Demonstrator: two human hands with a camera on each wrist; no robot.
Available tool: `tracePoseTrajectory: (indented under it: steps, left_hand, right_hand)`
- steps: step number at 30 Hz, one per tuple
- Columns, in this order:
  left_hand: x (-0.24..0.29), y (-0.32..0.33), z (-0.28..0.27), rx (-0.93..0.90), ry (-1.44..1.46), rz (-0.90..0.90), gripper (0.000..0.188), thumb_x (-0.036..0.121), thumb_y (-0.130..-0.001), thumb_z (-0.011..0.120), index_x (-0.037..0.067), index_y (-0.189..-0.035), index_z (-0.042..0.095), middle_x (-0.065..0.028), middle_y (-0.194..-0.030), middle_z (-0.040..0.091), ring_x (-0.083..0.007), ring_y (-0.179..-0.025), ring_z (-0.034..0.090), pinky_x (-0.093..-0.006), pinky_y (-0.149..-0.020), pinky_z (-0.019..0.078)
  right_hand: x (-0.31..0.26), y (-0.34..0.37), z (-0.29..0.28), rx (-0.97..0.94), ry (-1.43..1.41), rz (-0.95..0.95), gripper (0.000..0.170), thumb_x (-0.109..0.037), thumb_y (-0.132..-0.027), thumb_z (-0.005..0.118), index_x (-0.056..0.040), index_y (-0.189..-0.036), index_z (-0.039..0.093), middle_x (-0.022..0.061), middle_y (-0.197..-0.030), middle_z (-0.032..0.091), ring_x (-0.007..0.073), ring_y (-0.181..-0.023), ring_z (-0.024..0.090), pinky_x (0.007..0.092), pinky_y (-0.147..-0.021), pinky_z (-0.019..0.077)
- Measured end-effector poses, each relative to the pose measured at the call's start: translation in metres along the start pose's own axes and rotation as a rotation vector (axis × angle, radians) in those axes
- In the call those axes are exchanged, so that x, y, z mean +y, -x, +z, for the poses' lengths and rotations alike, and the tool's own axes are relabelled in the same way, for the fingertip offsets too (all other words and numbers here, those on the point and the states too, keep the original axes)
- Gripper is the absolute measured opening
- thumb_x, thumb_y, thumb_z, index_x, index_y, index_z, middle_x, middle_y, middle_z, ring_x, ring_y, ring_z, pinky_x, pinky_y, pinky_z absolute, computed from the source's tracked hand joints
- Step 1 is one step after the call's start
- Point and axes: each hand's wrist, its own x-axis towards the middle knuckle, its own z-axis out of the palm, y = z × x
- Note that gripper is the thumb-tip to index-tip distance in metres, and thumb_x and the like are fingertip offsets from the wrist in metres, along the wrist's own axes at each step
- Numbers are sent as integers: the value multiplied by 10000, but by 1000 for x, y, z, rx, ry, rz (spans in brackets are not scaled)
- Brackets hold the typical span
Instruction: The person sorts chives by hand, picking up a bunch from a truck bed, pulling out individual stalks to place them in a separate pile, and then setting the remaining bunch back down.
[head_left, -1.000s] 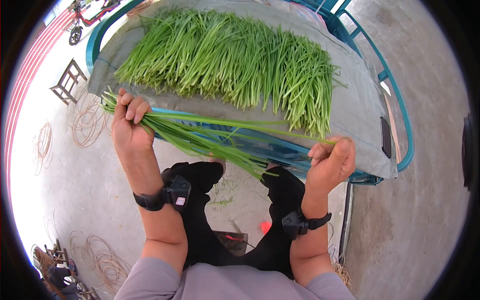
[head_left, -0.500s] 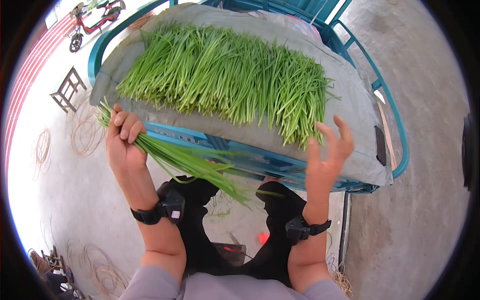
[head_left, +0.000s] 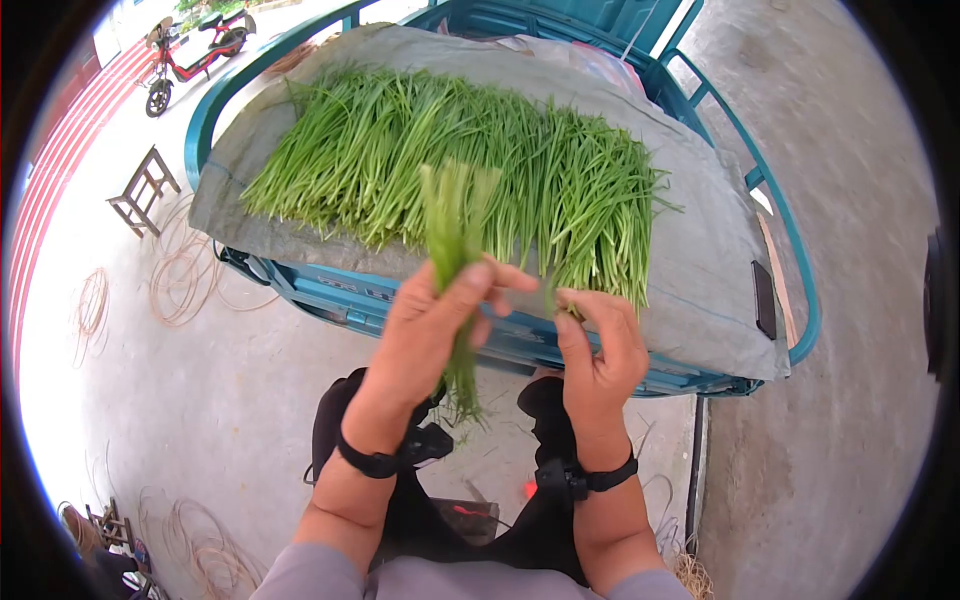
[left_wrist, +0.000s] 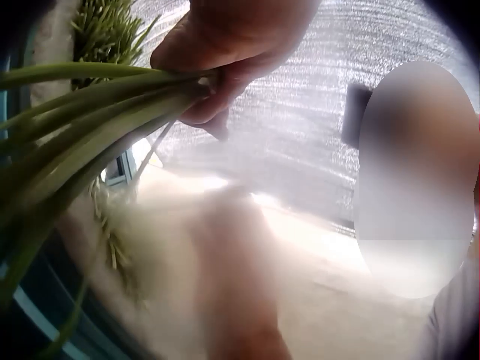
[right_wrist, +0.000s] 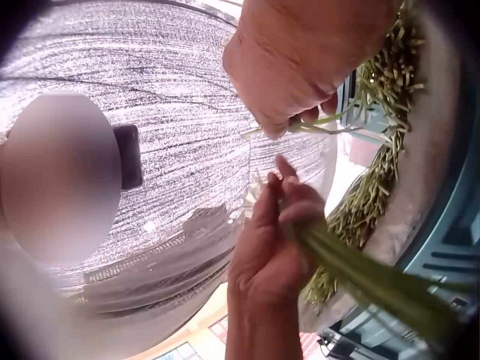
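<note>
Above a cloth-covered cart bed, a person's left hand [head_left: 412,330] grips a bunch of green stalks [head_left: 452,230] upright, apparently to keep it together, while the right hand [head_left: 606,360] pinches a few strands beside the spread greens [head_left: 500,160].

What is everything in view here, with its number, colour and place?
Stalk pile: uncountable, green, on the cloth
Cloth: one, grey, over the cart
Cart: one, teal, ahead
Phone-like object: one, dark, cloth's right side
Scooter: one, red and black, far left
Stool: one, brown, left floor
Coils: several, tan, left floor
Small object: one, red, floor between legs
Held bunch: one, green, left hand's grip
Thin stalks: few, green, right hand's pinch
Wrist straps: two, black, one per wrist
Trousers: one pair, black, below
Left hand: one, centre
Right hand: one, right of centre
</note>
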Motion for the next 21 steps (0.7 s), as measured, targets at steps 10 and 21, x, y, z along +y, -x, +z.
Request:
tracePoseTrajectory:
  steps: [10,21]
  left_hand:
    - [-31,-2,7,-216,-75,-110,268,240,-973,491,16,-1091,581,-19,-962,612,-86,-928,526,-265,-849,423]
    - [-28,-3,10,-343,-17,-254,332,239,-976,480,5,-1204,544,-17,-920,615,-90,-754,555,-243,-708,465]
  right_hand:
    - [1,-2,5,76,-244,245,142,-106,-806,678,-33,-926,650,29,-867,583,106,-641,472,215,-552,356]
    - [-14,-10,4,64,-867,768,183,-129,-905,596,-3,-1026,541,31,-819,584,42,-552,476,196,-406,367]
